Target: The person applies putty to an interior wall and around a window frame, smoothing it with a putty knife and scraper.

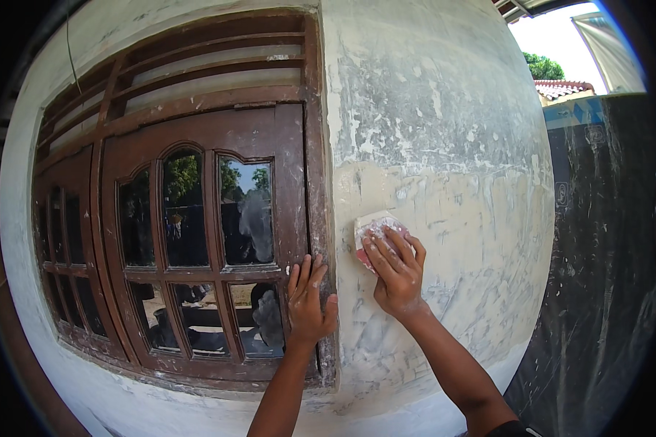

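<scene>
My right hand [396,271] presses a flat pad [375,222], pinkish and dusted with white, against the wall [474,240] just right of the window. Its fingers lie over the pad; whether it is sandpaper or a sponge I cannot make out. Beige filler covers the wall around it, with grey patchy plaster above. White dust marks the fingers. On the brown wooden window frame [315,160], my left hand [311,302] rests with fingers stretched upward and thumb apart, holding nothing. Its palm side is hidden.
Dark glass panes [182,211] sit in the brown shutters, with slatted vents [211,69] above. A thin wire [71,51] hangs at upper left. To the right stands a dark, streaked panel [598,255], and behind it a tiled roof [561,89] shows.
</scene>
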`<action>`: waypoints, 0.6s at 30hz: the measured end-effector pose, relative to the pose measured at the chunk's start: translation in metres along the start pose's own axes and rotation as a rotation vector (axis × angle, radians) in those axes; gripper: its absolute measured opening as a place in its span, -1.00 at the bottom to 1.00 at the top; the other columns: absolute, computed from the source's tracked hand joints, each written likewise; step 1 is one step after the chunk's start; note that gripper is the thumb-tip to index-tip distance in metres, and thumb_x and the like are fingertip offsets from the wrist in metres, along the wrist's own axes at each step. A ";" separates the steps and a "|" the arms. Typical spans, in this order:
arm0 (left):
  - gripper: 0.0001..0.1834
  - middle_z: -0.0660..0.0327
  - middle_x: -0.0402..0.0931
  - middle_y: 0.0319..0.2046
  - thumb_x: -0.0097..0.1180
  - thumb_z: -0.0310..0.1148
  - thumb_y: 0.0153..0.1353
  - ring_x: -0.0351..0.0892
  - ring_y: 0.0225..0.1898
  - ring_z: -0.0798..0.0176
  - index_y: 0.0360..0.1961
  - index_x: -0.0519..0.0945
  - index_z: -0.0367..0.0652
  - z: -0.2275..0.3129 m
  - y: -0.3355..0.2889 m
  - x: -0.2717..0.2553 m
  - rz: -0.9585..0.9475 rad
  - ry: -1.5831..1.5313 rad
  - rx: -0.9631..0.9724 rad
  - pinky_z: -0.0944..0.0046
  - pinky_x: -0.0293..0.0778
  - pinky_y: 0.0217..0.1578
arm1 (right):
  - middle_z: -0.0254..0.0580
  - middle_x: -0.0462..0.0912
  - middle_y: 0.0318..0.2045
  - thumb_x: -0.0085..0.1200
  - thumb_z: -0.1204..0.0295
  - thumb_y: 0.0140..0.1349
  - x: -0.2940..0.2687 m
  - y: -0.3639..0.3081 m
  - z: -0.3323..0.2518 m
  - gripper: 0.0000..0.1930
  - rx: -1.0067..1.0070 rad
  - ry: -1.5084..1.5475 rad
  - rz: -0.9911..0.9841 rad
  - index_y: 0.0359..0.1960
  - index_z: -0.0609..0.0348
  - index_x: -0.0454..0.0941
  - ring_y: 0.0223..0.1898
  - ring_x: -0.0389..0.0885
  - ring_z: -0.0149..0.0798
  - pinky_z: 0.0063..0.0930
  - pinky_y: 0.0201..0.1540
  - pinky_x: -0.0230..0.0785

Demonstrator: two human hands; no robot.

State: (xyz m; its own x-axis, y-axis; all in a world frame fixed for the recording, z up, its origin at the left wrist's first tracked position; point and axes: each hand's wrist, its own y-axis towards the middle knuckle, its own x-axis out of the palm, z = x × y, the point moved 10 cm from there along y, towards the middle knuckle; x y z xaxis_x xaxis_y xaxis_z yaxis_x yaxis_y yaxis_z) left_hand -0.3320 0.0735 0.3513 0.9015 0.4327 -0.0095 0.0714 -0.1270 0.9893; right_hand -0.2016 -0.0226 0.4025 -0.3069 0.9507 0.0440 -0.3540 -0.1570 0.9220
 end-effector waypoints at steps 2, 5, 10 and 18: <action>-0.51 -0.22 0.41 0.22 -0.06 -0.25 0.30 0.27 0.33 -0.32 0.15 0.41 -0.39 0.000 -0.003 0.000 -0.006 0.007 -0.006 -0.21 0.00 0.38 | -0.12 0.63 0.08 0.01 0.71 0.00 -0.012 0.047 0.007 -0.48 0.001 -0.003 0.141 0.08 0.17 0.59 0.20 0.48 -0.02 -0.09 0.27 0.10; -0.51 -0.22 0.41 0.22 -0.06 -0.25 0.30 0.28 0.33 -0.30 0.15 0.42 -0.39 0.004 0.001 0.002 -0.011 -0.001 0.002 -0.21 0.01 0.37 | -0.17 0.64 0.06 0.01 0.72 -0.02 0.000 0.084 0.027 -0.44 0.006 -0.008 0.174 0.10 0.12 0.57 0.18 0.49 -0.05 -0.08 0.29 0.08; -0.51 -0.21 0.42 0.21 -0.05 -0.26 0.29 0.28 0.33 -0.29 0.14 0.42 -0.39 0.003 0.000 0.001 -0.004 0.015 0.002 -0.20 0.01 0.37 | -0.23 0.63 0.09 0.08 0.66 -0.03 0.029 0.005 0.004 -0.45 0.018 -0.007 -0.004 0.09 0.08 0.60 0.24 0.46 -0.11 -0.07 0.35 0.02; -0.51 -0.21 0.42 0.21 -0.06 -0.26 0.30 0.30 0.33 -0.29 0.14 0.42 -0.39 0.003 0.000 -0.001 0.006 0.018 0.002 -0.20 0.02 0.37 | -0.20 0.68 0.02 0.10 0.63 -0.03 -0.016 0.000 -0.015 -0.49 -0.012 0.064 0.056 0.06 0.11 0.63 0.15 0.53 -0.02 -0.04 0.27 0.11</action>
State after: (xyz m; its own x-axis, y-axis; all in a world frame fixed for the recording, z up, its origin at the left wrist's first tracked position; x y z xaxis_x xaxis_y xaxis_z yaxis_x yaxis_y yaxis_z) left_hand -0.3319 0.0704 0.3513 0.8941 0.4479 -0.0007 0.0668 -0.1317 0.9890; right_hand -0.2098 -0.0418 0.3959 -0.3822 0.9214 0.0699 -0.3450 -0.2125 0.9142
